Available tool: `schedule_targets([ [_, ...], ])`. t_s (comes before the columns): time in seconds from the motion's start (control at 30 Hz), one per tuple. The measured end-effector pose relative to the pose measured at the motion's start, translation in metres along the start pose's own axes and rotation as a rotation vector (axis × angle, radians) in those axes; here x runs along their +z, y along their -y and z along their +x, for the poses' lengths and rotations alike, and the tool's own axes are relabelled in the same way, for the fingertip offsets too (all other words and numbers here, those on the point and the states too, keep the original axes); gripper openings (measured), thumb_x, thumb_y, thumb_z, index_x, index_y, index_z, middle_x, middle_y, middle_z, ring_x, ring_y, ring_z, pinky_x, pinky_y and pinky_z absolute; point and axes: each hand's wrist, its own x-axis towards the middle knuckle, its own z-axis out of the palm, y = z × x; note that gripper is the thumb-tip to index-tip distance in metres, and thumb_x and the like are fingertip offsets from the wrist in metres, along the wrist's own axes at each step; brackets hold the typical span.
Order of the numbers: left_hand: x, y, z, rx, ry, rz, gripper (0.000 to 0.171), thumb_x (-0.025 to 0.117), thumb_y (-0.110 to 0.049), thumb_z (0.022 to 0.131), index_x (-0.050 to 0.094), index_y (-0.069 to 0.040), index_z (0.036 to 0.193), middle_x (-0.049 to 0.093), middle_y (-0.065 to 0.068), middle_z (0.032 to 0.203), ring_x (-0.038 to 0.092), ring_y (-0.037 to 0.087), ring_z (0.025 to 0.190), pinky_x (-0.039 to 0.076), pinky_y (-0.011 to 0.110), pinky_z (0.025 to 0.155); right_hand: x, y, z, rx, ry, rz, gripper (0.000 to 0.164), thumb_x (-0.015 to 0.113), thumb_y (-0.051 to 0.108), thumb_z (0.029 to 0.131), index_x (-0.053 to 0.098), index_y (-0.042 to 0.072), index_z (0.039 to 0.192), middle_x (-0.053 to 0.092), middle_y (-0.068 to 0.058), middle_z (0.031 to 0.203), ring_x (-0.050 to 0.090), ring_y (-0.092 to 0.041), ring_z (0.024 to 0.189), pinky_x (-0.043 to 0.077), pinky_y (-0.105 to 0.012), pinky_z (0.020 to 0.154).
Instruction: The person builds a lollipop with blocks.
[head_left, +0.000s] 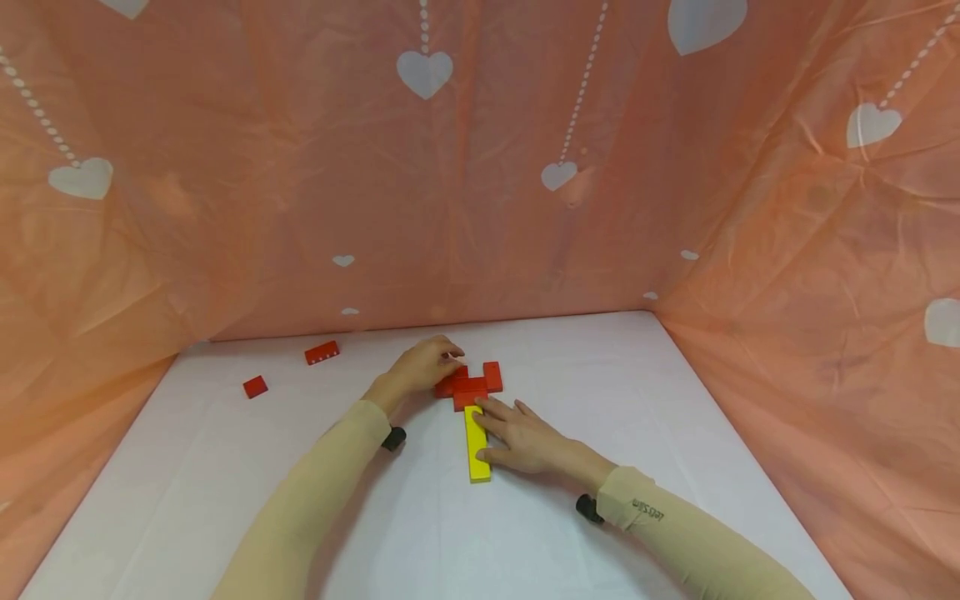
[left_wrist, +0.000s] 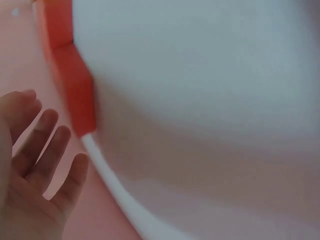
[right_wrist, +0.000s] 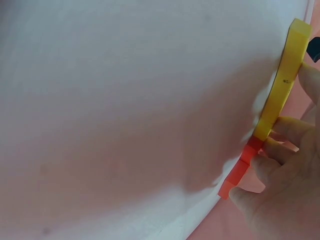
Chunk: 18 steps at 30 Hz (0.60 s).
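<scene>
A long yellow block [head_left: 477,446] lies lengthwise on the white table, its far end against a red block [head_left: 470,400] set crosswise. My right hand [head_left: 525,440] spreads over its right side, thumb near the close end and fingertips around the far end; in the right wrist view the fingers run along the yellow block [right_wrist: 285,75]. My left hand [head_left: 422,367] hovers at the red block on the left [head_left: 446,388], overlapping it in the head view. Its fingers are relaxed and apart in the left wrist view, beside the red blocks [left_wrist: 75,75].
Another red block [head_left: 492,377] stands at the right of the cluster. Farther left lie a red block with white dots [head_left: 322,352] and a small red block [head_left: 255,387]. A pink curtain with white hearts [head_left: 450,208] encloses the table's back and sides.
</scene>
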Motion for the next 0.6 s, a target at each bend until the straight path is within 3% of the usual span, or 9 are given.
schedule_targets([
  [0.23, -0.026, 0.02, -0.027, -0.035, -0.113, -0.076, 0.035, 0.066, -0.022, 0.104, 0.067, -0.01, 0.137, 0.062, 0.011, 0.138, 0.059, 0.035, 0.125, 0.05, 0.055, 0.106, 0.0, 0.001, 0.0, 0.002, -0.003, 0.012, 0.071, 0.061, 0.05, 0.102, 0.043, 0.014, 0.16, 0.027, -0.004, 0.171, 0.023, -0.024, 0.158, 0.015, -0.056, 0.128],
  [0.6, -0.072, 0.078, -0.083, -0.024, -0.235, -0.07, 0.037, 0.063, -0.013, 0.104, 0.064, -0.005, 0.14, 0.057, 0.019, 0.141, 0.057, 0.04, 0.124, 0.049, 0.061, 0.102, 0.001, 0.0, 0.0, 0.006, 0.001, -0.002, 0.072, 0.06, 0.05, 0.102, 0.04, 0.015, 0.161, 0.024, -0.004, 0.172, 0.022, -0.024, 0.158, 0.015, -0.055, 0.128],
])
